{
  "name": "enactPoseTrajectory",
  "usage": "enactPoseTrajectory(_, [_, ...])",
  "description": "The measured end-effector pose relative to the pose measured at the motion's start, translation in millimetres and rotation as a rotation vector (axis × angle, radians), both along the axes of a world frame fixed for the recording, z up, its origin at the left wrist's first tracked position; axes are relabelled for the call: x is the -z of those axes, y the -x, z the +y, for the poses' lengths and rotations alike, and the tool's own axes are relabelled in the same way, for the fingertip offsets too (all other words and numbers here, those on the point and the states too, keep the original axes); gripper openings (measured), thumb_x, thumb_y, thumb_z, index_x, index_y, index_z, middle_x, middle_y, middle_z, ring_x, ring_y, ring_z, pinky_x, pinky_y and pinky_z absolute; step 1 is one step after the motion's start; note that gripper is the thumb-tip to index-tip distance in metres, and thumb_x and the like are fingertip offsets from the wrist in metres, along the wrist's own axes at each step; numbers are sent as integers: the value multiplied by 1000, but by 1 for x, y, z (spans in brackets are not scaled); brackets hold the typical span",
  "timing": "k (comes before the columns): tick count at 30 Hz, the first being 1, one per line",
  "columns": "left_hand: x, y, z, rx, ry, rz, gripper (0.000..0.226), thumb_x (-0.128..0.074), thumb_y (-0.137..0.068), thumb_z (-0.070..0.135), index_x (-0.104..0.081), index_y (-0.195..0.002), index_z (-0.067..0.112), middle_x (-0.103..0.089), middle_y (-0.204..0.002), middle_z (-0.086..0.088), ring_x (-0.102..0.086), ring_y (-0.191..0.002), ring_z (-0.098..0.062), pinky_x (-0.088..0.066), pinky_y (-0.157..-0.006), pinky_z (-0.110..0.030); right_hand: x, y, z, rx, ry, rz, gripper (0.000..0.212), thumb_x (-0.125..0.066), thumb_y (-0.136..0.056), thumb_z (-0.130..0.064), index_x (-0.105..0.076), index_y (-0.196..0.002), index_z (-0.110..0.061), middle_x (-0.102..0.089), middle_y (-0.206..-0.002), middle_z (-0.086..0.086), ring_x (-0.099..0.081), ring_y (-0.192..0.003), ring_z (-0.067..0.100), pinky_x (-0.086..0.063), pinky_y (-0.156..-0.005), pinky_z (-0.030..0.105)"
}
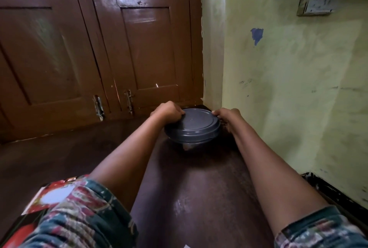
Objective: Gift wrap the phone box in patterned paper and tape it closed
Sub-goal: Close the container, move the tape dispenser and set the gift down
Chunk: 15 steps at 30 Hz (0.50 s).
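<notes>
I am watching both hands holding a round grey plastic container [194,126] at the far end of a dark brown wooden tabletop [199,198]. The left hand [167,111] is gripping the left rim of the lid, its fingers curling round the edge. The right hand [227,116] is gripping the opposite rim the same way, so the container is sitting between the two palms. A darker, narrower base is showing under the lid on the side facing me. I cannot tell whether that base is resting on the table or hanging just clear of it. Both bare forearms are stretching back from the grip toward me, ending in short floral-print sleeves [83,218]. Well back from the grip, close to me and on the left-hand side, a sheet of red patterned paper [49,198] with a pale oval on it is lying partly under the left sleeve. It is well apart from both hands, and what it is covering I cannot tell. Beyond the grip and to its left, brown panelled wooden doors [89,48] are standing shut, with metal bolts near their lower edge. To the right of the grip, a pale yellow-green plastered wall [298,78] is running alongside the table, bearing a small blue patch.
</notes>
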<state>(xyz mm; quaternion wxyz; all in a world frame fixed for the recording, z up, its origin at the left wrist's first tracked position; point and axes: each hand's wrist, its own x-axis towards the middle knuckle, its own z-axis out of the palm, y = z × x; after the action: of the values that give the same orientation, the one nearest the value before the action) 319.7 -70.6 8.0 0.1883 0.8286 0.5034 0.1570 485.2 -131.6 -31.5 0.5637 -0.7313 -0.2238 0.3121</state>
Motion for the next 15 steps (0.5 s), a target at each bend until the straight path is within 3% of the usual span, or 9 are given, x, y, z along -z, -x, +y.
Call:
enactPoseTrajectory(4, [-6,6,-20,83,-37,105,38,-44,-94,14,-55,-129,21,-51,-136,-7,-50,-121,-23,-42,-99,-29,-8,14,-15,-24,90,-266,54,-57,-90,-34,-46,-130,0,-52,-131,18,-52,-117,34,-45,-92,36])
enactPoseTrajectory(7, [-17,16,-30,111,-73,16,40,-49,-92,11,-53,-131,20,-51,-137,-6,-51,-120,-20,-41,-92,-23,-18,23,-33,-130,123,-473,52,-37,-98,-39,-45,-134,-2,-47,-137,18,-45,-124,34,-39,-97,34])
enactPoseTrajectory(11, [-31,32,-45,219,-59,83,34,-57,-89,16,-62,-122,19,-59,-128,1,-52,-117,-16,-35,-89,-17,-23,31,-72,-315,33,-863,46,-48,-95,-29,-46,-136,-9,-46,-141,10,-44,-127,26,-36,-100,31])
enactPoseTrajectory(15, [-23,50,-61,259,-71,143,30,-65,-86,21,-67,-116,17,-66,-115,0,-58,-109,-14,-39,-88,-18,-18,45,-100,-499,44,-1043,47,-49,-94,-34,-45,-138,-15,-41,-145,4,-37,-134,19,-29,-104,25])
